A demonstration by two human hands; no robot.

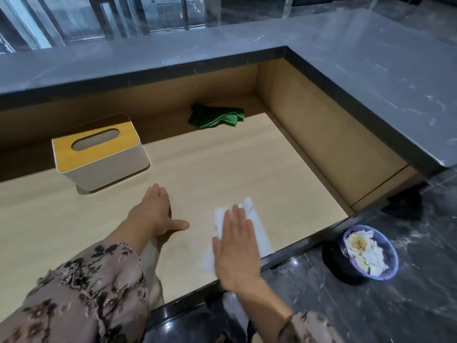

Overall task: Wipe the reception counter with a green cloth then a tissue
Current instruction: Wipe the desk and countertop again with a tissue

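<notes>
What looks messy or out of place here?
Only the purple bowl of crumpled tissues, sitting on the dark floor right of the wooden counter. The green cloth lies bunched at the back; nothing looks spilled or broken.

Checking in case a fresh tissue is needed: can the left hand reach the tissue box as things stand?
Probably yes. The left hand lies open and free just short of the tissue box, with only bare counter between them.
</notes>
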